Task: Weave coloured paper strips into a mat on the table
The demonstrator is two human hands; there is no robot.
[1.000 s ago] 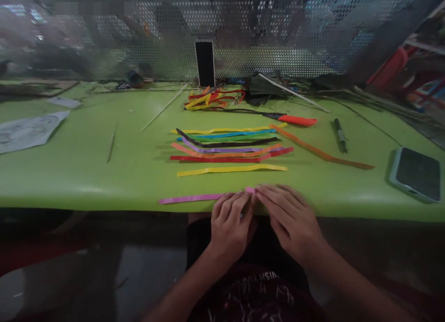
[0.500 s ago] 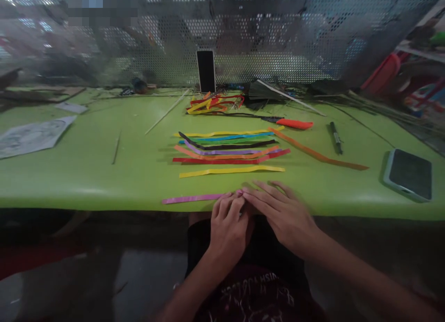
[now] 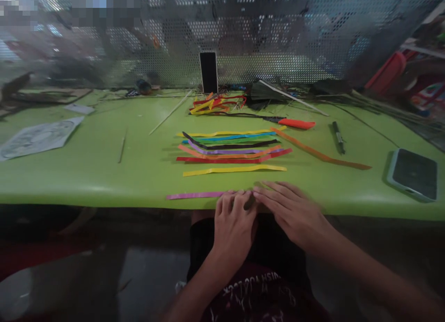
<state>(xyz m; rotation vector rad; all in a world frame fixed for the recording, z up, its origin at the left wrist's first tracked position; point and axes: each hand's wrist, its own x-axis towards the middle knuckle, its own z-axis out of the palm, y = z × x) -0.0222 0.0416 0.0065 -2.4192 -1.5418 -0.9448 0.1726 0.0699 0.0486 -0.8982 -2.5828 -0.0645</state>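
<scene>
A pink strip [image 3: 194, 196] lies along the table's front edge, its right end hidden under my hands. My left hand [image 3: 234, 220] is closed on that strip, fingers curled down over it. Close beside it, my right hand [image 3: 294, 211] lies with fingers stretched out flat, its fingertips meeting the left fingers by the strip's covered end. Beyond them a yellow strip [image 3: 234, 171] lies alone, then a row with a red strip [image 3: 219, 160], a purple strip [image 3: 236, 152], a black strip [image 3: 239, 146] and a blue strip [image 3: 225, 138].
An orange strip [image 3: 323, 157] slants rightward. Behind are tangled strips [image 3: 215, 104], a red-handled cutter [image 3: 295, 123] and an upright phone [image 3: 209, 72]. At right are a pen [image 3: 338, 136] and another phone [image 3: 413, 174]; at left, a drawing sheet [image 3: 40, 137] and a thin stick [image 3: 122, 148].
Both hands have shifted slightly right along the pink strip. The bit of pink that showed between the fingertips is now covered. The view has turned a little.
</scene>
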